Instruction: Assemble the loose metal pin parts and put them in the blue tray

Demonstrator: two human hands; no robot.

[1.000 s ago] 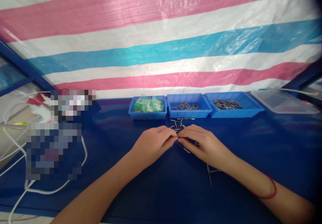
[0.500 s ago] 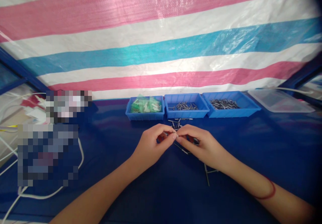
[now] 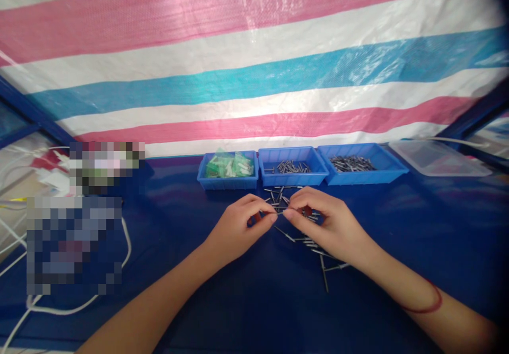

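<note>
Over the blue tabletop (image 3: 238,295), my left hand (image 3: 240,224) is closed in a pinch at its fingertips. My right hand (image 3: 326,221) pinches just to the right of it. Between the two sets of fingertips shows a short thin metal pin (image 3: 280,213), gripped at both ends; its details are too small to make out. Loose metal pins (image 3: 280,194) lie on the table behind the fingertips, and others (image 3: 310,242) lie beneath and in front of my right hand, partly hidden by it.
Along the back stand a blue bin (image 3: 228,184) with green plastic bags, a second blue bin (image 3: 294,179) with metal pins, and a third blue bin (image 3: 368,178) with more. A clear plastic lid (image 3: 441,160) lies at right. A white cable (image 3: 128,237) loops at left.
My fingertips have moved slightly apart, my right hand shifting a little to the right. The metal pin between them now shows in the gap.
</note>
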